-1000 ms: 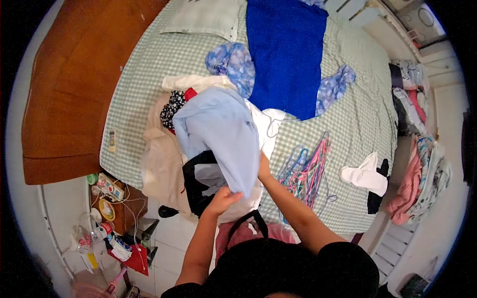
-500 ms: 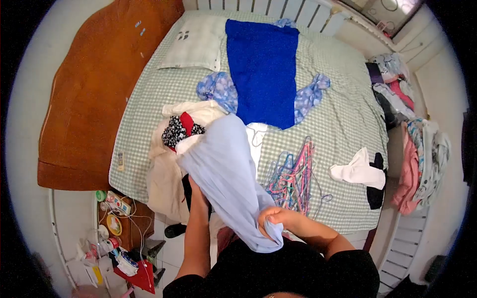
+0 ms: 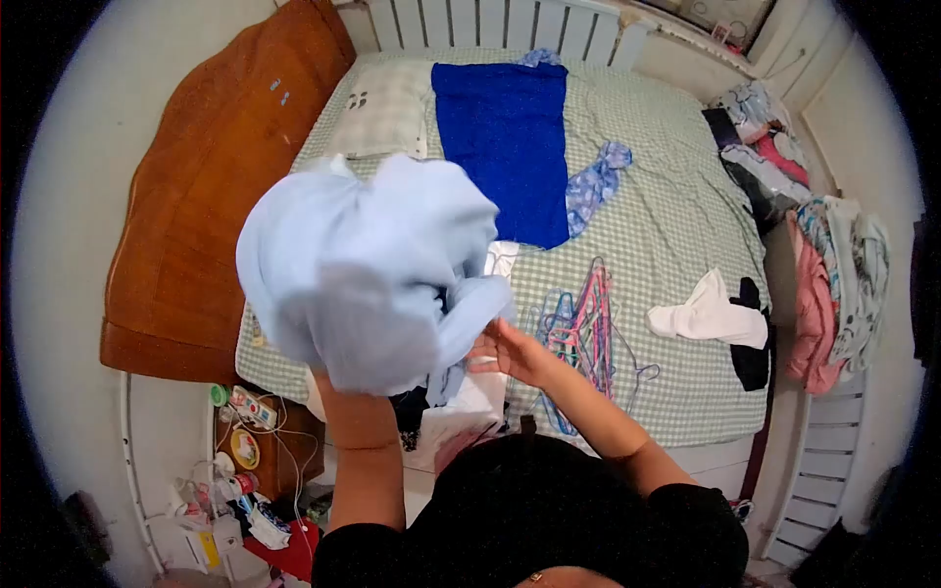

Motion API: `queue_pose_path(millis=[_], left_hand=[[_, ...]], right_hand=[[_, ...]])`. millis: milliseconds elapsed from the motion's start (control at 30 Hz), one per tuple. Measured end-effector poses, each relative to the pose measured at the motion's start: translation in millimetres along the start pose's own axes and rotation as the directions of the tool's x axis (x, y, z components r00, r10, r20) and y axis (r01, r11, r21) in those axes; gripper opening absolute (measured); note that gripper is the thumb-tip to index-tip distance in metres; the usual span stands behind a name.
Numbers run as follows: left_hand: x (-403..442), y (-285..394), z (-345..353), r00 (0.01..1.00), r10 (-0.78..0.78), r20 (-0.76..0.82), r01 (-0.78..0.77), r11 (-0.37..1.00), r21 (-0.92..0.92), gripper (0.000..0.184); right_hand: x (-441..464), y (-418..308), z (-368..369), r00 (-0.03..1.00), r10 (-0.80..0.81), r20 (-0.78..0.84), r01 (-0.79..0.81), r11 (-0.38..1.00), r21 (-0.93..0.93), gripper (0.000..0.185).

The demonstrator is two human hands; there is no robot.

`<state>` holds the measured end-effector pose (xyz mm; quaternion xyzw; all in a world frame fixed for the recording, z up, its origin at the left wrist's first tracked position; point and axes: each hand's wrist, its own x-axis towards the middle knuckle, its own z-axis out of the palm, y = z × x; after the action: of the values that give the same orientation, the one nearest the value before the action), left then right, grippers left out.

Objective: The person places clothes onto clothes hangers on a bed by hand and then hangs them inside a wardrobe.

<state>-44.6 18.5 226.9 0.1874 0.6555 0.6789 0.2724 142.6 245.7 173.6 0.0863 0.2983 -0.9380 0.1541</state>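
Left of the right fingers (image 3: 493,351), billowing light-blue cloth (image 3: 368,279) blocks passage; rightward, thin multicoloured hangers (image 3: 592,338) precede open green-checked bedsheet (image 3: 642,269).

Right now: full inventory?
raised garment: 1, light blue, centre-left
flat cloth: 1, royal blue, mid-bed
patterned cloth: some, blue, beside it
pillow: 1, white, upper left
hangers: several, multicoloured, mid-right
crumpled garment: 1, white, right
dark cloth: 1, black, beneath it
clothes: many, mixed, far right
panel: 1, brown, far left
sheet: 1, green check, bed
nightstand: 1, brown, lower left
clutter: many, mixed, nightstand
left forearm: 1, bare, hand hidden
right hand: 1, bare, centre
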Motion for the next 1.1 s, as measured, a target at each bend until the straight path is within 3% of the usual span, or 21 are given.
queue_pose_path(millis=[67, 100, 167, 233, 300, 433, 467, 500, 567, 600, 667, 700, 733, 767, 833, 867, 900, 967, 1000, 1067, 1100], left_hand=[[-17.2, 3.0, 1.8, 0.963, -0.063, 0.262, -0.005, 0.968, 0.250, 0.054], [-25.8, 2.6, 9.7, 0.906, -0.117, 0.407, -0.040, 0.934, 0.356, 0.054], [-45.2, -2.1, 41.0, 0.745, -0.210, 0.633, -0.146, 0.875, 0.462, 0.054], [-68.4, -8.1, 95.5, 0.616, -0.303, 0.727, -0.185, 0.841, 0.508, 0.054], [-94.4, -12.4, 142.5, 0.591, -0.499, 0.634, 0.011, 0.791, 0.612, 0.057], [-125.0, -54.5, 154.8, 0.704, -0.546, 0.453, 0.320, 0.814, 0.484, 0.059], [-130.1, -69.7, 148.6, 0.757, -0.491, 0.431, 0.319, 0.854, 0.412, 0.056], [-134.2, -85.8, 141.3, 0.805, -0.437, 0.401, 0.313, 0.888, 0.338, 0.054], [-139.0, -120.9, 119.3, 0.838, -0.407, 0.363, 0.264, 0.885, 0.383, 0.046], [-139.7, -139.7, 108.5, 0.865, -0.391, 0.315, 0.398, 0.916, 0.044, 0.046], [-131.7, -180.1, 78.8, 0.872, -0.420, 0.250, 0.487, 0.691, -0.534, 0.048], [-123.0, -192.8, 67.6, 0.857, -0.452, 0.249, 0.475, 0.501, -0.723, 0.050], [-113.6, -190.6, 61.3, 0.862, -0.466, 0.200, 0.428, 0.458, -0.779, 0.050], [-103.4, -182.4, 56.6, 0.871, -0.472, 0.139, 0.384, 0.475, -0.791, 0.050], [-83.8, -157.9, 50.2, 0.890, -0.455, 0.026, 0.301, 0.545, -0.783, 0.050], [-75.0, -145.1, 46.4, 0.899, -0.437, -0.019, 0.266, 0.580, -0.770, 0.050], [-66.8, -130.1, 44.4, 0.909, -0.413, -0.065, 0.227, 0.619, -0.752, 0.050], [-52.2, -101.1, 40.6, 0.927, -0.347, -0.140, 0.153, 0.693, -0.705, 0.051], [-45.7, -87.5, 38.9, 0.934, -0.313, -0.173, 0.118, 0.726, -0.678, 0.051], [-35.7, -57.4, 35.3, 0.946, -0.236, -0.222, 0.055, 0.794, -0.606, 0.051], [-32.1, -41.7, 33.9, 0.951, -0.199, -0.237, 0.032, 0.824, -0.565, 0.051]], right_hand=[[6.6, -3.9, 0.9, 0.999, -0.028, -0.025, 0.030, 0.998, 0.063, 0.054], [15.7, 2.5, -15.9, 0.987, -0.023, -0.159, 0.037, 0.996, 0.083, 0.051], [29.6, 9.4, -39.7, 0.925, 0.002, -0.380, 0.051, 0.990, 0.131, 0.047], [30.3, 10.7, -46.5, 0.907, 0.079, -0.414, 0.000, 0.982, 0.188, 0.046], [23.9, 20.6, -47.0, 0.910, 0.163, -0.381, -0.076, 0.969, 0.234, 0.044], [24.7, 64.0, -59.1, 0.853, 0.365, -0.372, -0.297, 0.927, 0.229, 0.042], [35.2, 85.5, -83.7, 0.792, 0.422, -0.441, -0.383, 0.906, 0.179, 0.038], [36.4, 89.4, -82.7, 0.788, 0.432, -0.438, -0.396, 0.901, 0.177, 0.038], [43.4, 93.6, -75.3, 0.821, 0.211, -0.530, -0.304, 0.948, -0.092, 0.037], [31.7, 66.2, -28.7, 0.843, 0.117, -0.525, -0.245, 0.952, -0.182, 0.037], [16.7, 40.4, 16.8, 0.908, 0.060, -0.414, -0.154, 0.968, -0.199, 0.038], [6.8, 28.3, 34.5, 0.955, -0.006, -0.296, -0.057, 0.977, -0.205, 0.039], [-6.5, 14.4, 53.3, 0.977, -0.009, -0.215, -0.038, 0.976, -0.214, 0.044], [-23.3, 3.9, 69.2, 0.975, -0.021, -0.223, -0.028, 0.976, -0.216, 0.044], [-57.4, -6.4, 85.4, 0.999, 0.030, 0.043, -0.012, 0.927, -0.376, 0.051], [-62.2, 1.4, 66.6, 0.950, 0.160, 0.267, -0.021, 0.889, -0.457, 0.055], [-61.8, 7.0, 63.6, 0.952, 0.151, 0.266, -0.014, 0.889, -0.457, 0.055], [-58.2, 14.0, 64.0, 0.747, 0.238, 0.620, 0.403, 0.580, -0.708, 0.055], [-56.7, 13.2, 63.6, 0.752, 0.231, 0.617, 0.405, 0.576, -0.710, 0.055], [-51.1, 9.3, 62.5, 0.848, 0.459, 0.265, -0.125, 0.660, -0.741, 0.058], [-52.1, 9.9, 58.0, 0.849, 0.458, 0.266, -0.126, 0.662, -0.739, 0.058]])
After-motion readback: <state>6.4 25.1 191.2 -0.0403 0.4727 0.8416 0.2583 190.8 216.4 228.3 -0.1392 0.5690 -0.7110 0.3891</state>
